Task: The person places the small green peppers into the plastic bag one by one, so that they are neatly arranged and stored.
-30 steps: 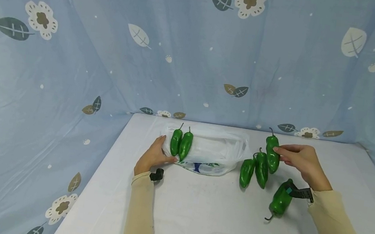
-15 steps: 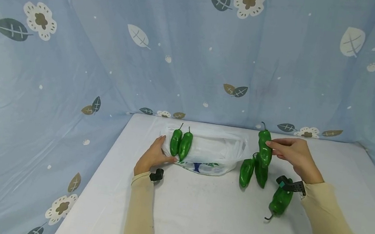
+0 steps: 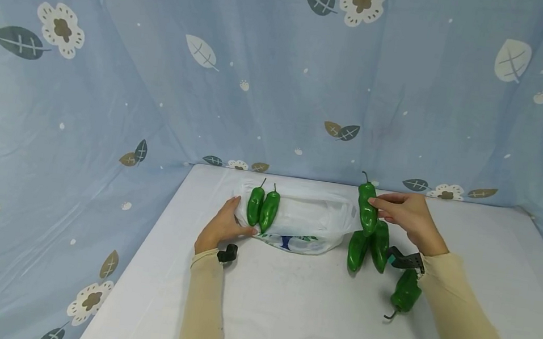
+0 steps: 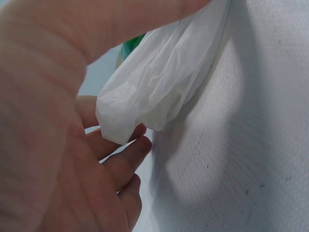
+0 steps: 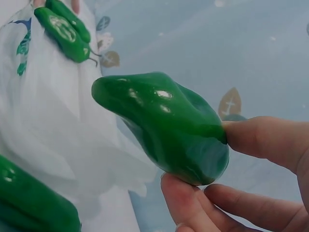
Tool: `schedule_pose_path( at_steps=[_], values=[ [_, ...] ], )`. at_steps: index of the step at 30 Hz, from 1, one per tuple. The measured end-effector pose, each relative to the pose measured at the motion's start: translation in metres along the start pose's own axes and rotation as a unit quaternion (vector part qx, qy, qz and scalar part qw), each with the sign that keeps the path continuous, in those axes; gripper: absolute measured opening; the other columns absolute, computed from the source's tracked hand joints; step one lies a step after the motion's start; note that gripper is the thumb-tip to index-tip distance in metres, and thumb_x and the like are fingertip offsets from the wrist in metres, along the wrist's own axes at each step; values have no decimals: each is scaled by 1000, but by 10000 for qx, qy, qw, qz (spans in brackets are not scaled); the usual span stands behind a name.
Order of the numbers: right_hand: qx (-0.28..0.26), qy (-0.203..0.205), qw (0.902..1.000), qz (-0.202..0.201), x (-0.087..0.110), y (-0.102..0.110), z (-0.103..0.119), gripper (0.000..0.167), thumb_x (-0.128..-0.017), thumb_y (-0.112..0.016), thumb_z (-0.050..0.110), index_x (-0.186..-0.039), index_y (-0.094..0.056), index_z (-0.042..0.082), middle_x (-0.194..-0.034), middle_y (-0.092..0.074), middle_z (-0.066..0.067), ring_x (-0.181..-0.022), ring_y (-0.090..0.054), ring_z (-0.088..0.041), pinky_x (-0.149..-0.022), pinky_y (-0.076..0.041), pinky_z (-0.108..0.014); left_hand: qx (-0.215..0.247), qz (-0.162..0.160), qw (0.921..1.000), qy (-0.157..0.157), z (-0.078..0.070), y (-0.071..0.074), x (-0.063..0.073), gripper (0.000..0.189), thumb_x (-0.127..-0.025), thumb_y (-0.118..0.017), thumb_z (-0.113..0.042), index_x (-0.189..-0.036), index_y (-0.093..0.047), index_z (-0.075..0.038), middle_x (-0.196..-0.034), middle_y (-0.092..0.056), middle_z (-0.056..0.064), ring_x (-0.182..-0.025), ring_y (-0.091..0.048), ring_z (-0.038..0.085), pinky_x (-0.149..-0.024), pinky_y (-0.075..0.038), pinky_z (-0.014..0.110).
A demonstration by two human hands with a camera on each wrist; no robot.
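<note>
My right hand (image 3: 411, 219) pinches a green pepper (image 3: 367, 208) between thumb and fingers, its stem pointing up and away. In the right wrist view this pepper (image 5: 164, 121) is glossy and held above the table near the right end of a white plastic bag (image 3: 303, 217). My left hand (image 3: 221, 227) holds the bag's left end, thumb at the front and fingers at its far side. Thin white plastic (image 4: 159, 82) lies between thumb and fingers in the left wrist view. Two green peppers, one outer (image 3: 254, 207) and one inner (image 3: 269, 210), lie side by side at the bag's left end.
Right of the bag, two more green peppers lie close together, one left (image 3: 356, 254) and one right (image 3: 379, 249). Another pepper (image 3: 405, 295) lies nearer, partly under my right wrist's black strap (image 3: 405, 259). A patterned blue curtain (image 3: 283, 79) rises behind the white table (image 3: 303, 322).
My right hand has moved left with the pepper, passing over the peppers on the table towards the bag. My left hand and the bag have stayed where they were.
</note>
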State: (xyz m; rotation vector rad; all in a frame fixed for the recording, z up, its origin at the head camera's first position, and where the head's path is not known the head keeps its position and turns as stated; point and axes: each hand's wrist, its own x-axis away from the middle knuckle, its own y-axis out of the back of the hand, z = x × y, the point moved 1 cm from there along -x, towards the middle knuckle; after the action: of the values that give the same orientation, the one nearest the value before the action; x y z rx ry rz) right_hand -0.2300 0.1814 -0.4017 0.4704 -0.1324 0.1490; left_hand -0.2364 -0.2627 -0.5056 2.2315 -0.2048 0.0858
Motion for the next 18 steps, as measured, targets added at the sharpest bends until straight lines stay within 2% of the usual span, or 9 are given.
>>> schedule_pose_path(
  at_steps=[3, 12, 18],
  values=[
    [-54, -6, 10000, 28, -1, -5, 5, 71, -97, -69, 47, -142, -56, -6, -140, -60, -26, -86, -69, 3, -87, -62, -23, 1, -3, 10000, 10, -1, 0, 1, 120, -80, -87, -47, -165, -16, -1, -172, -19, 23, -160, -20, 42, -130, -24, 55],
    [-80, -27, 10000, 27, -8, -18, 14, 68, -96, -71, 44, -140, -58, -7, -134, -64, -27, -85, -72, -2, -76, -58, -15, 68, -21, 10000, 12, -1, 0, 2, 120, -79, -87, -45, -165, -17, -1, -172, -20, 23, -160, -21, 42, -130, -24, 55],
    [-57, -67, 9999, 84, -12, -26, 17, 68, -97, -70, 45, -140, -59, -6, -138, -61, -26, -97, -73, -13, -82, -60, -19, 40, -35, 10000, -7, 0, 0, 1, 119, -79, -87, -46, -165, -17, 0, -172, -20, 23, -159, -21, 42, -130, -24, 55]
  ],
)
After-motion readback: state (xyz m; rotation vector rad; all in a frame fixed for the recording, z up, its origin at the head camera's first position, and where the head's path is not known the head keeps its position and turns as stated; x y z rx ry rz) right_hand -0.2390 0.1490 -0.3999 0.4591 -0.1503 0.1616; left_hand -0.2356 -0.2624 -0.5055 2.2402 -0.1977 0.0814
